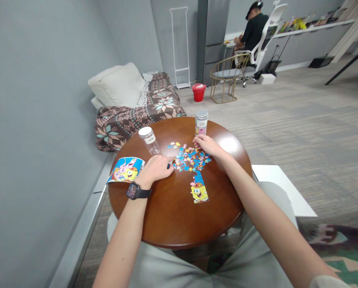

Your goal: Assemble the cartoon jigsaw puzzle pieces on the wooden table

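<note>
A loose pile of small jigsaw puzzle pieces [189,159], mostly blue with some yellow and pink, lies on the round brown table [173,216]. My left hand [158,167], with a watch on its wrist, is at the pile's left edge, index finger pointing into it. A dark blue puzzle piece [168,166] shows between its thumb and curled fingers. At the pile's far right edge my right hand [205,144] has its fingers bent together; anything in them is hidden. Nearer to me lies a joined puzzle section [199,190] with a yellow cartoon face.
A clear jar with white lid [150,140] stands behind my left hand, a labelled jar with silver lid [201,123] behind my right. A picture sheet [126,170] lies at the table's left edge. Beyond are a covered sofa [164,100], a red bin [198,93] and a seated person [253,30].
</note>
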{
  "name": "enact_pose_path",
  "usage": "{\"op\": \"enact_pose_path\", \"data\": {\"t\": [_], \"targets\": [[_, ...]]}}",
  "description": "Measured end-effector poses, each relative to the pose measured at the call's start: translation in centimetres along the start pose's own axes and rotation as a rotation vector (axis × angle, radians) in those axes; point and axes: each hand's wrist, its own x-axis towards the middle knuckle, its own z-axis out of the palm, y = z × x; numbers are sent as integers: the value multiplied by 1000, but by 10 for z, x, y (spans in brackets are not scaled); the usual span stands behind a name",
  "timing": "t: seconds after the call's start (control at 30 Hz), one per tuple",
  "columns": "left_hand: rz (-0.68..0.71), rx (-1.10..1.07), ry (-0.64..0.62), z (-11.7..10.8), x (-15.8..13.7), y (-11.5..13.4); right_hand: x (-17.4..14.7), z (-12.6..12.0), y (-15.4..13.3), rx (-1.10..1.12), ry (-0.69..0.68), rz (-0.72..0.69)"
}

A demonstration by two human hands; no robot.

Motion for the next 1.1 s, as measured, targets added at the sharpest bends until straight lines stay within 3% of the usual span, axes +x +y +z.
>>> {"op": "enact_pose_path", "data": {"t": [0.17,0.27,0.47,0.63,0.77,1.1], "targets": [[-132,36,96,-5,-2,-4,0,2,-3,31,-6,-25],[-227,111,88,-8,-4,-8,-2,-2,-4,-31,34,-17],[-256,102,74,-9,-6,-11,-5,-13,-3,-284,194,39],[-245,32,25,-8,-7,-12,-6,-18,-2,-312,244,88],[-196,0,-72,-4,-5,-11,-3,-14,2,-248,190,112],[-118,-27,-93,9,2,-13,1,-3,2,-154,20,16]]}}
